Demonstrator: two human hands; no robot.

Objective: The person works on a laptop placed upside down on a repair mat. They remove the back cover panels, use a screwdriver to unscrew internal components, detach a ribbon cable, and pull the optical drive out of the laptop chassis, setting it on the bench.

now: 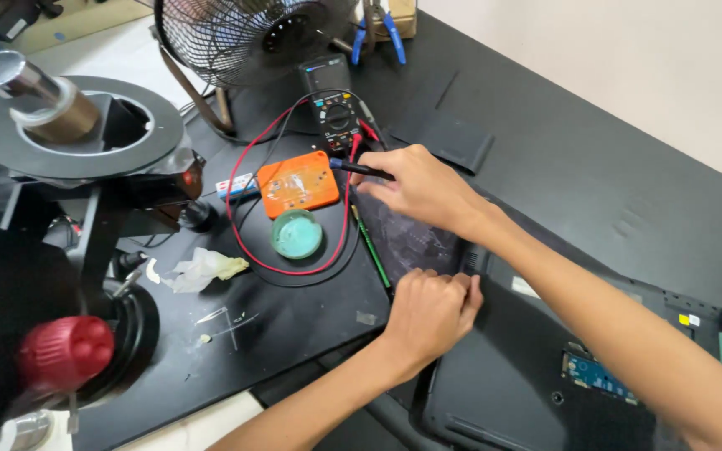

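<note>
My right hand pinches a black multimeter probe above the far corner of a black laptop base that lies upside down. My left hand is curled on the laptop's near left edge, fingers closed against it. A black multimeter lies beyond, with red and black leads looping over the mat. An orange flat case and a round teal tin sit inside the loop. A thin green tool lies beside the laptop.
A microscope with a red knob fills the left. A desk fan stands at the back, blue-handled pliers next to it. Crumpled tissue lies on the black mat. A dark cover piece rests far right.
</note>
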